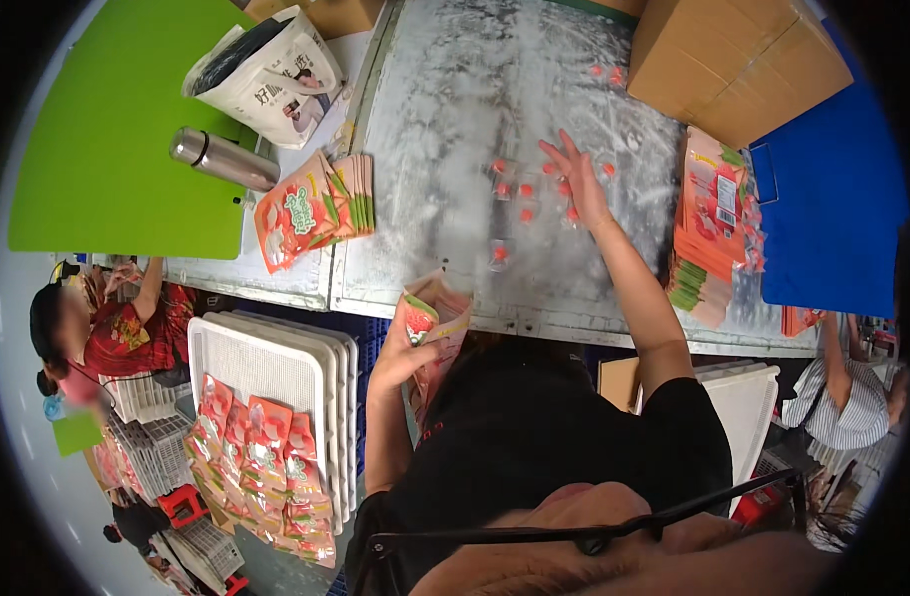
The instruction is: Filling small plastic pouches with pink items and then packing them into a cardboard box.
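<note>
My left hand (403,364) grips a red and pink printed pouch (441,308) at the table's front edge. The pouch's mouth gapes upward; what is inside cannot be made out. Stretched over the metal tabletop (425,149), my right hand (584,189) has its fingers extended and apart. Small red pieces in clear wrappers (527,215) lie scattered to the left of that hand and beneath its fingers. One wrapped piece (608,170) sits just right of the fingers, and a few others (614,74) lie farther back.
Flat pouches lie in a fanned stack (306,211) at left and a taller pile (708,214) at right. A steel flask (222,159), a white bag (276,84) and a cardboard box (738,65) stand around. White trays (266,348) with filled-looking pouches are at lower left. Other people work on both sides.
</note>
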### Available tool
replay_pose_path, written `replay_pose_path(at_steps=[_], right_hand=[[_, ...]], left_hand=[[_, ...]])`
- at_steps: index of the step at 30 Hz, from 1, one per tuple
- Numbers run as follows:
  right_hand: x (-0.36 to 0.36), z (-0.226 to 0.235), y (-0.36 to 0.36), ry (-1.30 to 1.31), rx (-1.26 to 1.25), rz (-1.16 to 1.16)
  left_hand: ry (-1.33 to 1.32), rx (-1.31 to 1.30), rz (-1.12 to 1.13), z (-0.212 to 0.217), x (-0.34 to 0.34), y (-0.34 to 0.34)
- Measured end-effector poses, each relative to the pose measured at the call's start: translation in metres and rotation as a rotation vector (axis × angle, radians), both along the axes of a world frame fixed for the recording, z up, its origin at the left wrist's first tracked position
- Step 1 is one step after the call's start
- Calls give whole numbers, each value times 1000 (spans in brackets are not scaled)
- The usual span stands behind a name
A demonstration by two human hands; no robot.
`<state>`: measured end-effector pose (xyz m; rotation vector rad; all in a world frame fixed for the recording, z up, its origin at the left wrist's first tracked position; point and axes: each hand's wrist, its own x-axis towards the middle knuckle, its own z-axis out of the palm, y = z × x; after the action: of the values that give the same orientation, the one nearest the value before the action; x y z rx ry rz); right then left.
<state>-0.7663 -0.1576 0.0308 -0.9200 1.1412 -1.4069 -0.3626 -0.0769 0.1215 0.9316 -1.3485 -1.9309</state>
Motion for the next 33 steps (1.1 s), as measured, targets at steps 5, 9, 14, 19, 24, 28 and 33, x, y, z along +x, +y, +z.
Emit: replay_pose_path(at_steps=[5, 9, 14, 19, 24, 28, 33], right_hand=[[-15, 4, 22, 43, -60, -100], [-12, -6, 33, 274, -65, -160], [56, 2, 32, 812, -280, -132], [89, 0, -8, 1326, -96, -3], [96, -17, -3, 947, -152, 21], [75, -6, 42, 879, -275, -289], [53, -5, 115, 1177, 8, -386]], left_hand=[[3, -17, 7, 6, 3, 12], [-5, -33, 30, 1, 10, 18], [-27, -56, 43, -2, 15, 19], [-40, -57, 52, 1, 18, 19], [-12, -53, 122, 1, 26, 24], [28, -29, 126, 5, 29, 27], [-1, -27, 104, -1, 26, 26]])
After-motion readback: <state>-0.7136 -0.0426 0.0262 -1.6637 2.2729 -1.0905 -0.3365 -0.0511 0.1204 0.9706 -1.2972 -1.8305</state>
